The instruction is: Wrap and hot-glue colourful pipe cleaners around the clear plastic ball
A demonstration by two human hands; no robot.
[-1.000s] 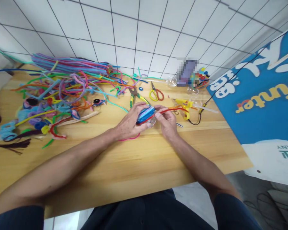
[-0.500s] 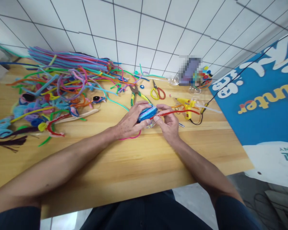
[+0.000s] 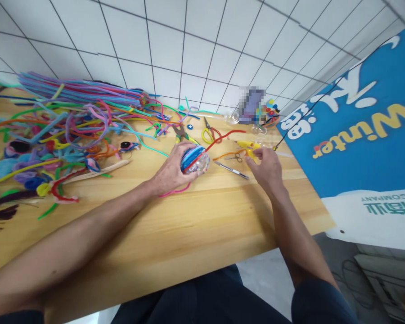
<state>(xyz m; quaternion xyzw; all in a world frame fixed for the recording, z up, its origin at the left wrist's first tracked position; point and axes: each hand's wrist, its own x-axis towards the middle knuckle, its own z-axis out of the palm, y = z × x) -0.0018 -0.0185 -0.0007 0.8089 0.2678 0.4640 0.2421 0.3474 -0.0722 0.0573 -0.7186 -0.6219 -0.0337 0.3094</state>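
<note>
The left hand (image 3: 170, 170) had its thumb and fingers clamped around a clear ball (image 3: 204, 164), above the near half of the bench. Fuzzy blue and lilac strands covered the ball's left side, and 1 red strand (image 3: 219, 140) ran across it, its free end sticking out toward the wall. The ball looked light and hollow, its bare shell probably smooth, slippery and easy to crack or dent; the fuzzy side would likely give and grip better. A broad hold around the sides seemed best, with little squeeze; the red strand looked soft and easily bent.

The right hand (image 3: 267, 170) was at the handle of a yellow glue gun (image 3: 248, 144); I could not tell whether its fingers had closed on it.

The bench (image 3: 189, 231) was pale, grained wood, seemingly smooth and flat. Between the 2 hands lay a pen (image 3: 232, 170) and small scissors (image 3: 238, 157). Farther back were pliers (image 3: 180, 132) and larger scissors (image 3: 208, 133), with a tangle of coloured strands (image 3: 50, 146) to the left and a thick bundle (image 3: 84, 91) behind it. A white tiled wall (image 3: 167, 38) rose beyond, and a blue banner (image 3: 361, 153) stood at the right.
</note>
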